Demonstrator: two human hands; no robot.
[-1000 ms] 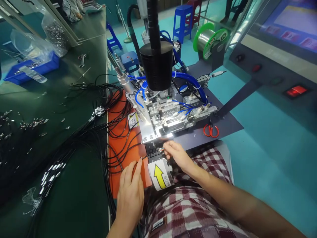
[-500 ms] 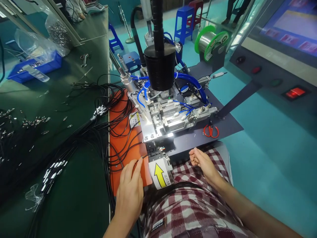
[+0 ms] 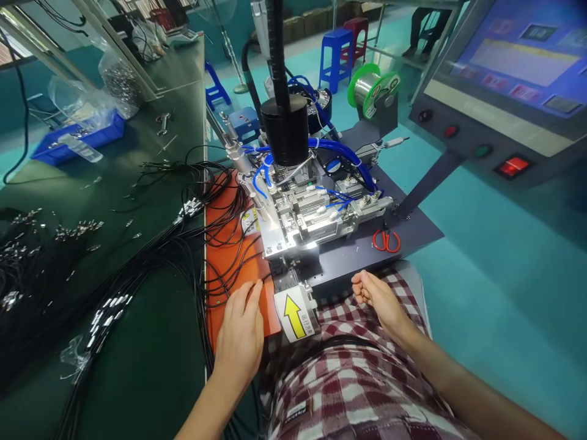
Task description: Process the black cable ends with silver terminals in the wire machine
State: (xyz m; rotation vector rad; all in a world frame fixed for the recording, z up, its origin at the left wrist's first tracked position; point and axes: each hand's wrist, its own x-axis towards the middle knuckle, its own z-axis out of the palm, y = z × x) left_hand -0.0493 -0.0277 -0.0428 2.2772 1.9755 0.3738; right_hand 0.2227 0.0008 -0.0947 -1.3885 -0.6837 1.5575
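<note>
My left hand [image 3: 241, 330] rests at the edge of the orange plate [image 3: 270, 311], its fingers bent over and close together near a black cable end; what its fingertips hold is hidden. Just right of it is the white label with a yellow arrow [image 3: 294, 315] on the feed unit of the machine [image 3: 316, 214]. My right hand [image 3: 376, 296] is curled above my lap, thumb against the fingers, near the machine's dark base plate [image 3: 343, 260]; anything in it is too small to make out. Black cables [image 3: 229, 269] trail over the orange plate.
Red-handled scissors [image 3: 386, 240] lie on the base plate. A control panel [image 3: 486, 131] stands at the right, a solder wire spool [image 3: 369, 90] behind. Bundled black cables [image 3: 151, 244] and a blue bin [image 3: 77, 137] are on the green table. A person's legs show far back.
The view has shifted slightly. The cable end with coloured wires that stuck out over the feed unit beside my left hand no longer shows there. My right hand keeps its curled pose.
</note>
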